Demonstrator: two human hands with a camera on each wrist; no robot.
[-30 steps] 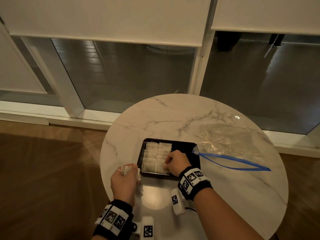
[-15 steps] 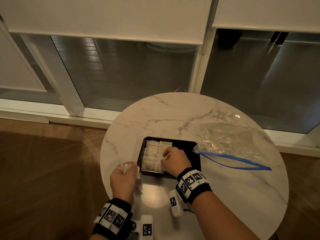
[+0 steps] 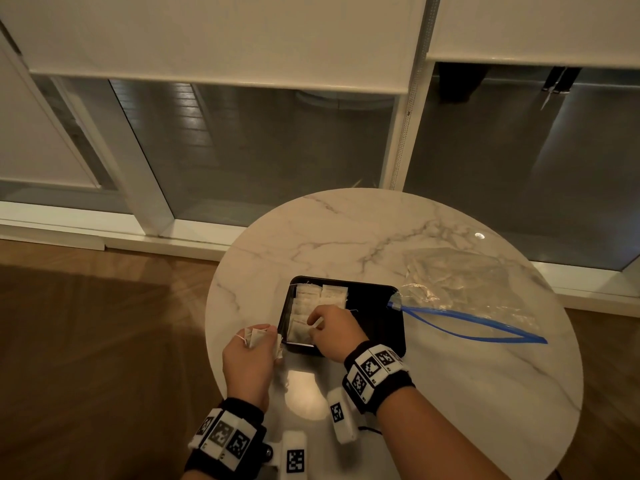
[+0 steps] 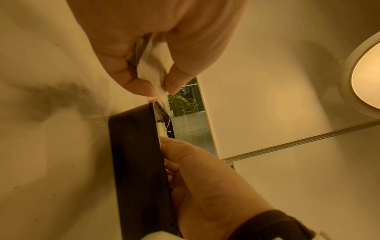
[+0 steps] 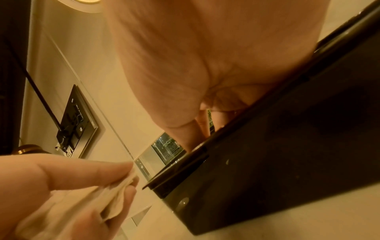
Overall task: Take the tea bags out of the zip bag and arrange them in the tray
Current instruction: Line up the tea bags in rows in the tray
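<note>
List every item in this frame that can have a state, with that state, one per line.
zip bag: open at its blue zip, lying flat on the table, looks empty.
tray: on the table, left part filled with tea bags, right part bare.
tea bags in tray: laid in two columns.
left hand: grips a bunch of tea bags.
right hand: fingers on a tea bag at the tray's near end.

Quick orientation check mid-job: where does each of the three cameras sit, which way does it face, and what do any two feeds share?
Head: worn on the head, looking forward and down at the marble table, black tray and zip bag; both hands and wristbands show.
Left wrist: beside the tray, looking along the left hand, which pinches tea bags; the right hand shows too.
Right wrist: low by the tray's outer wall, under the right palm; left fingers show.
Shared: all three see the tray and the held tea bags.
</note>
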